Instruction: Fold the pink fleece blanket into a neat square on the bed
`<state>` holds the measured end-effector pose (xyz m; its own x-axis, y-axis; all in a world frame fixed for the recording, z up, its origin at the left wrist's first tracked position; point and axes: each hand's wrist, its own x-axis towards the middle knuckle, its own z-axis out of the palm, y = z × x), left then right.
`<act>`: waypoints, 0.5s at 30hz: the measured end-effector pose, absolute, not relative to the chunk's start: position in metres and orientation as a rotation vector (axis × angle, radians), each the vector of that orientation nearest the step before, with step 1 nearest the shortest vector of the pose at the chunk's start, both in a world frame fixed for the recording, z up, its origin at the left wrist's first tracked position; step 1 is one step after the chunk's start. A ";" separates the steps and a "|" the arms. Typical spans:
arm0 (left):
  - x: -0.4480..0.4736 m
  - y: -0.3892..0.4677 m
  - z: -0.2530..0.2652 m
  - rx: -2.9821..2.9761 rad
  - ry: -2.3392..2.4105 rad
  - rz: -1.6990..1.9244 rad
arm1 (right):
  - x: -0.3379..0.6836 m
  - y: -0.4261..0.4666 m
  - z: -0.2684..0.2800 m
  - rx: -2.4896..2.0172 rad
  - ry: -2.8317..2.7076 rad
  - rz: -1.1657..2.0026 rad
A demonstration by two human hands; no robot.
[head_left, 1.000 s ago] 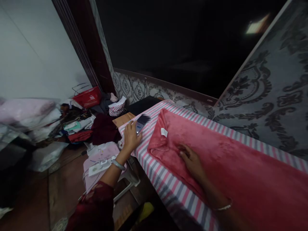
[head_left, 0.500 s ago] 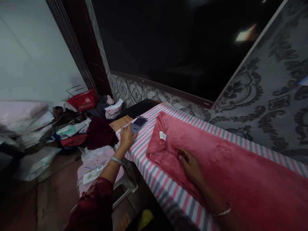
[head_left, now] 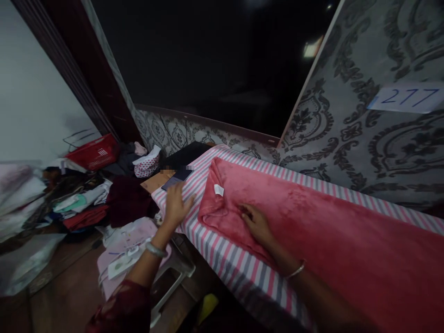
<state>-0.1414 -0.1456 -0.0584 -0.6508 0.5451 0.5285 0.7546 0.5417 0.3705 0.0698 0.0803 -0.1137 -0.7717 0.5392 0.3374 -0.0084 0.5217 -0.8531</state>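
A pink plush blanket [head_left: 312, 226], folded over at its left end with a small white label [head_left: 218, 190], lies along a table covered by a striped cloth [head_left: 222, 249]. On its folded end rests my right hand [head_left: 258, 225], fingers loosely bent and apart, not gripping the fabric. My left hand [head_left: 176, 206] is over the cloth's left end, thumb spread from the fingers. Just beyond its fingertips lies a dark phone [head_left: 181, 175], partly covered by the hand and blurred out at its top.
Left of the table stands a pink stool [head_left: 130, 245] with a white power strip [head_left: 126, 262] on it. Clothes [head_left: 86, 208], a red basket [head_left: 93, 152] and a dotted bag [head_left: 147, 164] are piled behind. A large television [head_left: 208, 64] hangs on the patterned wall.
The view has turned right, bringing a paper marked 277 fully into sight. My left hand has drawn back from the phone, its thumb opening. My right hand stays on the blanket.
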 end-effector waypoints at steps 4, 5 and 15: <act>-0.065 -0.113 -0.063 -1.481 -2.334 -0.754 | 0.070 0.079 -0.114 -0.436 -2.177 1.218; -0.056 -0.105 -0.064 -1.470 -2.360 -0.722 | 0.070 0.078 -0.113 -0.430 -2.177 1.214; -0.108 -0.115 -0.073 -0.615 -2.423 -1.586 | 0.068 0.080 -0.110 -0.426 -2.183 1.211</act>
